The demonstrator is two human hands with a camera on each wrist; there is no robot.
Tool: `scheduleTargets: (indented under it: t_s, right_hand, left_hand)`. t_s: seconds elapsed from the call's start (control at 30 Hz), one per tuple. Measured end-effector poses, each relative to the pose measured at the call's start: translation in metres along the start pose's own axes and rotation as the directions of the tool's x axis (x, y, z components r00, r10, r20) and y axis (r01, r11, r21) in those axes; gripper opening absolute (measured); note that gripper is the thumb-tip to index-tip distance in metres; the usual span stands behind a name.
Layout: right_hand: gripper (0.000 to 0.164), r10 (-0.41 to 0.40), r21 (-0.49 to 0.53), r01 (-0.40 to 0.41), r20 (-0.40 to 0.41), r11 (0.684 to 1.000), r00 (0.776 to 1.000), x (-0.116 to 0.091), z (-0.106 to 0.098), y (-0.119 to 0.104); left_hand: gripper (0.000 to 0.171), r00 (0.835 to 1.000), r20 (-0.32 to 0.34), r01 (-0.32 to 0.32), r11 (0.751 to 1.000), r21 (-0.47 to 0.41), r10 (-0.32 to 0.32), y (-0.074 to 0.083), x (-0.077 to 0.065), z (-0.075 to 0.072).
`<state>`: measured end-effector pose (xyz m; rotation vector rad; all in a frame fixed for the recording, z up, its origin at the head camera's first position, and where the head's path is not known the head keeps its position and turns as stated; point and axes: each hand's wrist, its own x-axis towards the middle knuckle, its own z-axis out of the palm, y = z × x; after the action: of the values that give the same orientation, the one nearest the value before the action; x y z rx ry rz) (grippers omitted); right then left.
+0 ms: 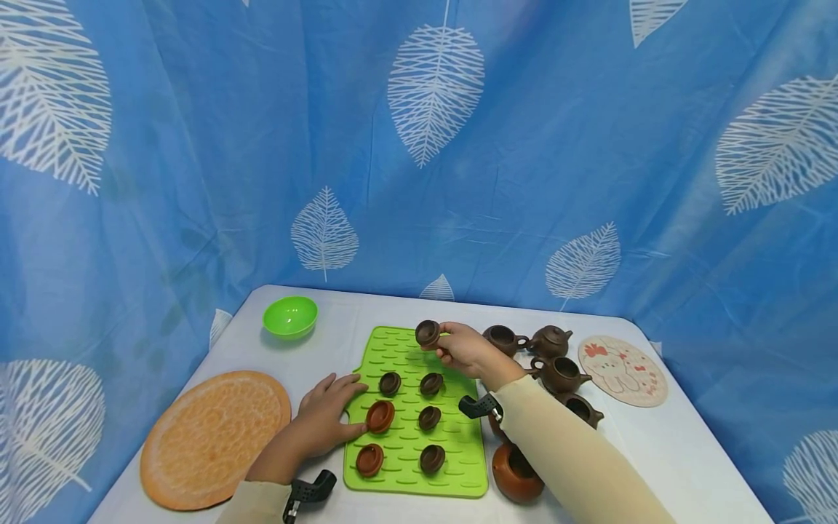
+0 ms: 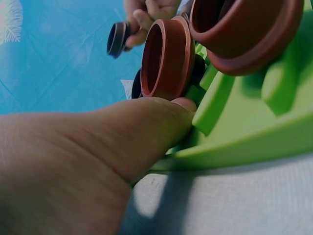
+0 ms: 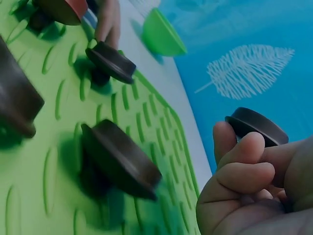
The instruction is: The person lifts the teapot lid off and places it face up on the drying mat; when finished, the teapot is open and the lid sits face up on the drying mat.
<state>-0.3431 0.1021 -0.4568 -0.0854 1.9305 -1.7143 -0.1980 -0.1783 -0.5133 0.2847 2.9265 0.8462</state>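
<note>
My right hand (image 1: 466, 349) pinches a dark brown teapot lid (image 1: 428, 332) between thumb and fingers, over the far right corner of a green ridged mat (image 1: 399, 477). In the right wrist view that lid (image 3: 258, 126) sticks up beyond the curled fingers. My left hand (image 1: 327, 415) lies at the mat's left edge with fingers spread, its thumb tip close by a reddish lid (image 1: 380, 415). A second reddish lid (image 1: 369, 460) sits nearer the front. Several dark brown lids, such as one at the front right (image 1: 432, 458), rest tilted with their hollow undersides up.
Right of the mat stand several small teapots, among them a dark one (image 1: 561, 374) and a reddish one (image 1: 516, 473), partly hidden by my right sleeve. A round rabbit-print mat (image 1: 623, 371) lies farther right. Left are a green bowl (image 1: 290, 318) and a round orange-brown mat (image 1: 216, 437).
</note>
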Motion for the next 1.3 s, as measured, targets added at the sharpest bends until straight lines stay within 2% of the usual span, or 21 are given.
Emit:
scheduleTargets:
  t_s: [0.27,0.43,0.57,0.7,0.93,1.1,1.3]
  right_hand:
    - [0.022,-0.017,-0.093,0.022,0.049,0.995,0.999,0.014,0.022,-0.002]
    - [0.023,-0.007,-0.142,0.015,0.063,0.990,0.998,0.018,0.035,-0.005]
    - [0.023,0.022,-0.193,-0.008,0.071,0.981,0.997,0.024,0.044,-0.003]
    - [0.026,0.056,-0.247,-0.039,0.063,0.968,0.996,0.029,0.049,0.000]
    - [0.023,0.045,-0.378,-0.023,0.050,0.925,0.998,0.029,0.056,0.001]
    - [0.022,0.072,-0.373,-0.050,0.044,0.926,0.996,0.031,0.057,-0.002]
    - [0.026,0.132,-0.300,-0.115,0.039,0.947,0.990,0.033,0.054,-0.001]
  left_hand:
    - [0.070,1.000,-0.003,0.001,1.000,-0.011,-0.001,0.000,0.000,0.000]
    - [0.071,1.000,-0.008,-0.013,1.000,-0.015,0.013,0.000,0.000,0.000]
    - [0.070,1.000,-0.004,0.003,1.000,-0.008,-0.003,0.001,0.001,-0.001]
    - [0.070,1.000,0.014,0.025,1.000,-0.014,-0.025,0.001,0.000,-0.001]
    - [0.071,1.000,0.012,0.026,1.000,-0.016,-0.026,0.001,-0.001,-0.002]
    - [0.071,1.000,-0.002,0.009,1.000,0.001,-0.009,-0.001,0.002,0.000]
    - [0.071,1.000,-0.005,0.001,1.000,0.010,-0.001,-0.003,0.002,0.003]
